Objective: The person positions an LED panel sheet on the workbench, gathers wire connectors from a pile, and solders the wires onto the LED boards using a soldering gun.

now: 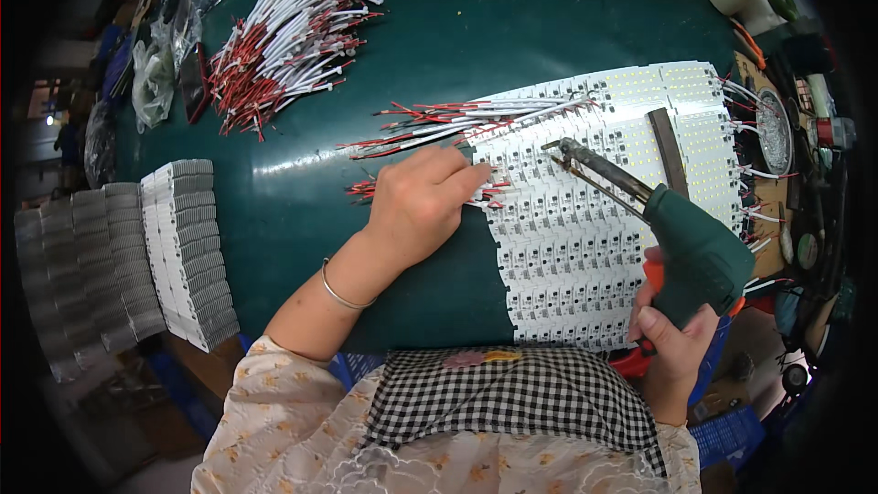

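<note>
White LED circuit boards (572,252), joined in a sheet with rows of small black parts, lie on the green table in front of me. My left hand (421,197) is closed in a pinch at the sheet's left edge, on short red and white wires (363,189) whose ends show on both sides of it. My right hand (675,338) grips a green soldering gun (702,252) with a red trigger. Its dark tip points left, just above the boards. More red and white wires (466,114) lie across the boards' upper left corner.
A dark flat bar (669,152) rests on the boards. At the far left is a big pile of red and white wires (293,41). Stacked white boards (187,252) stand at the left edge. On the right sits a foil-lined dish (774,133), near wires hanging off the sheet.
</note>
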Tool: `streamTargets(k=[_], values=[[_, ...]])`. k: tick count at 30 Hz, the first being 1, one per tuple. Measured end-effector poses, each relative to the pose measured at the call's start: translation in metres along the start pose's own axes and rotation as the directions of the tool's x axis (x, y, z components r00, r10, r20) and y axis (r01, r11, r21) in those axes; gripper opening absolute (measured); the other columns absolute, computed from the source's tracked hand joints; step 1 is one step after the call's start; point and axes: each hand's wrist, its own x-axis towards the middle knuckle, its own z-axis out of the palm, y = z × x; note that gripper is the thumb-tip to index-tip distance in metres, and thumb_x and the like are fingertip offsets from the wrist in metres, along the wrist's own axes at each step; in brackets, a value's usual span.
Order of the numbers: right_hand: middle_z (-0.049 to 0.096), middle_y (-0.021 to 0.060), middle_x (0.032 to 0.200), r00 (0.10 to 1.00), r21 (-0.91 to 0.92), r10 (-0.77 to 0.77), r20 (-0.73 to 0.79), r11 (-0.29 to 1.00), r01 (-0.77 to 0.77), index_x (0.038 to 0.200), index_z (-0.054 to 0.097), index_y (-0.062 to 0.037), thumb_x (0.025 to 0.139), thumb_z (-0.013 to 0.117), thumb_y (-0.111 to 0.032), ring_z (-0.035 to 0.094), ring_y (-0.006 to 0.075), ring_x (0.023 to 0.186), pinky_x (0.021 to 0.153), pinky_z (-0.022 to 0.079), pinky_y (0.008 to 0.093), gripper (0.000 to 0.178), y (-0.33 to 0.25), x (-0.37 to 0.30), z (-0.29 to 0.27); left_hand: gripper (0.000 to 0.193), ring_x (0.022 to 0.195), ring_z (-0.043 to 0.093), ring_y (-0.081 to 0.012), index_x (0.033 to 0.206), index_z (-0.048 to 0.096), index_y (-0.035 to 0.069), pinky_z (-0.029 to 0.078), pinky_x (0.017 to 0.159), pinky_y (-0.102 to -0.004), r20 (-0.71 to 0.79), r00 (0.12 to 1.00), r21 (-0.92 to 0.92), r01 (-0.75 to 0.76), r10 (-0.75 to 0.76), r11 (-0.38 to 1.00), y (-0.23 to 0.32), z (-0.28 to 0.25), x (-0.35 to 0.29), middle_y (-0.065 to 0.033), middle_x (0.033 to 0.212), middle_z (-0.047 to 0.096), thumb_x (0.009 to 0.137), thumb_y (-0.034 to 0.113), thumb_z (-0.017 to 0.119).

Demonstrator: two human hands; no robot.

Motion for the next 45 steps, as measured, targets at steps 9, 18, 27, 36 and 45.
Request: streamTargets(k=[9,18,27,36,45], values=[[0.057,0.0109,0.072,0.991,0.001,0.084,0.103,0.996,-0.084,0.124,0.045,0.0120,0.072,0.076,-0.013,0.053,0.0134,0.050,0.044,0.045,0.0237,0.065,0.004,0.004,0.006,0.038,0.062,0.060,-0.0228,0.089,0.068,0.006,0.049,0.051,-0.0326,-0.037,0.999,-0.004,-0.004,0.003,1.000,0.004,0.008,0.001,-0.0055,0.070,0.059,0.056,-0.013,0.060],[0.059,0.0130,0.079,0.976,-0.040,0.088,0.199,0.996,-0.082,0.125,0.045,0.0114,0.075,0.074,-0.009,0.055,0.0130,0.056,0.046,0.048,0.0240,0.062,0.012,0.003,0.005,0.046,0.061,0.058,-0.0230,0.091,0.068,0.004,0.047,0.051,-0.0336,-0.015,0.999,-0.057,0.034,-0.034,0.998,0.004,0.004,0.002,-0.0067,0.070,0.055,0.051,-0.015,0.058],[0.063,0.0120,0.094,0.949,-0.014,0.130,0.287,0.991,-0.131,0.122,0.050,0.0079,0.081,0.067,0.003,0.059,0.0122,0.072,0.057,0.050,0.0239,0.045,0.013,0.001,0.003,0.046,0.061,0.056,-0.0238,0.092,0.067,0.002,0.045,0.051,-0.0345,0.011,0.998,-0.081,0.066,-0.065,0.995,0.007,0.003,0.004,-0.0074,0.072,0.052,0.050,-0.015,0.059],[0.063,0.0088,0.094,0.934,-0.045,0.155,0.323,0.988,-0.148,0.118,0.053,0.0054,0.082,0.066,0.004,0.060,0.0121,0.079,0.066,0.051,0.0251,0.038,0.018,0.002,0.003,0.047,0.061,0.056,-0.0229,0.093,0.067,0.003,0.045,0.051,-0.0341,0.016,0.997,-0.113,0.074,-0.073,0.991,0.004,0.003,0.003,-0.0073,0.072,0.053,0.051,-0.016,0.059],[0.063,0.0078,0.091,0.956,-0.097,0.139,0.258,0.988,-0.118,0.115,0.056,0.0042,0.082,0.066,0.004,0.060,0.0120,0.078,0.066,0.050,0.0252,0.034,0.018,0.000,0.012,0.048,0.060,0.056,-0.0225,0.094,0.068,0.003,0.045,0.051,-0.0335,0.031,0.998,-0.131,0.064,-0.061,0.989,0.002,0.001,0.005,-0.0073,0.071,0.053,0.051,-0.017,0.058]])
